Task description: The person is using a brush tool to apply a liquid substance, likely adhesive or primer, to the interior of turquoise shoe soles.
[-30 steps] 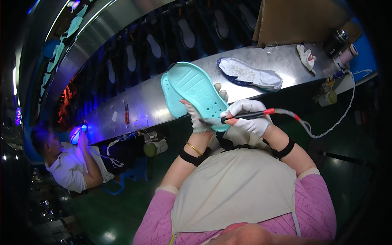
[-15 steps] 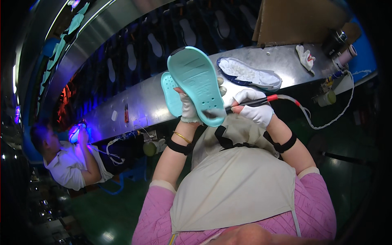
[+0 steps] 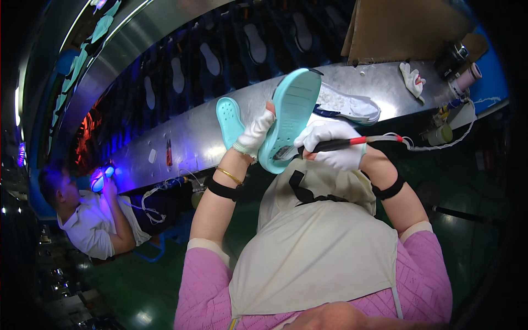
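Observation:
My left hand point(image 3: 256, 133), in a white glove with bare fingertips, grips a turquoise shoe sole point(image 3: 296, 104) by its edge, tilted above the bench's front edge. In my right hand point(image 3: 336, 157), gloved the same way, is a black-handled brush point(image 3: 333, 146) with red bands and a pale hose at its back end. The brush's bristles touch the sole's inner face at the end nearest me. Left of my left hand, a second turquoise sole point(image 3: 229, 117) with small holes lies on the bench. A blue-edged white sole point(image 3: 352, 107) lies behind the held one, partly hidden.
Dark racks with several grey sole shapes run behind the metal bench point(image 3: 192, 124). A loose white glove point(image 3: 412, 81), cardboard point(image 3: 407, 30), a black canister point(image 3: 452, 59) and a pink spool point(image 3: 467, 77) are at right. A co-worker point(image 3: 91, 217) sits at left under blue light.
The held sole has turned partly edge-on and shifted to the right, uncovering more of the second sole. My right hand has rolled over the brush, whose bristles remain near the sole's near end.

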Available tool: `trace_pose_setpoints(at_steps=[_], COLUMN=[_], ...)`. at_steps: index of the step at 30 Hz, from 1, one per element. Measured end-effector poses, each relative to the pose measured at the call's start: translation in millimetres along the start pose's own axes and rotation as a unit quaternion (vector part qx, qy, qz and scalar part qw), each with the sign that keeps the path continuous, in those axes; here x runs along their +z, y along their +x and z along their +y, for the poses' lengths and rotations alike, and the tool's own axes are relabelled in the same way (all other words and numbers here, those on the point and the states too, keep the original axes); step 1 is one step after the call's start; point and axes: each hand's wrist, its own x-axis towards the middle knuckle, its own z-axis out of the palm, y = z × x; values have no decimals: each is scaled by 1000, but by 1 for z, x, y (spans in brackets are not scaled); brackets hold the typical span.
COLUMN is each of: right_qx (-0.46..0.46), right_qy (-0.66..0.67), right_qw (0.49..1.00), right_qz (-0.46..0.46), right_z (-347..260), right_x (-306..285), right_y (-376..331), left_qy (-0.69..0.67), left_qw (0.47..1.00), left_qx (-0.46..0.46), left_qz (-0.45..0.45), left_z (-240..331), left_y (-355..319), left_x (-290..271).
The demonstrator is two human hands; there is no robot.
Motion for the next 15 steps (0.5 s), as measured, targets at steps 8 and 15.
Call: trace_pose_setpoints(at_steps=[8, 15], right_qx=[130, 89], right_qy=[18, -49], right_qw=[991, 994], right_qz=[-20, -27], right_z=[4, 9], right_x=[-1, -11], right_y=[-1, -4], left_qy=[-11, 42], left_qw=[995, 986], left_qx=[-74, -97], left_qz=[71, 129], left_z=[-9, -4], left_y=[10, 8], left_x=[-10, -13])
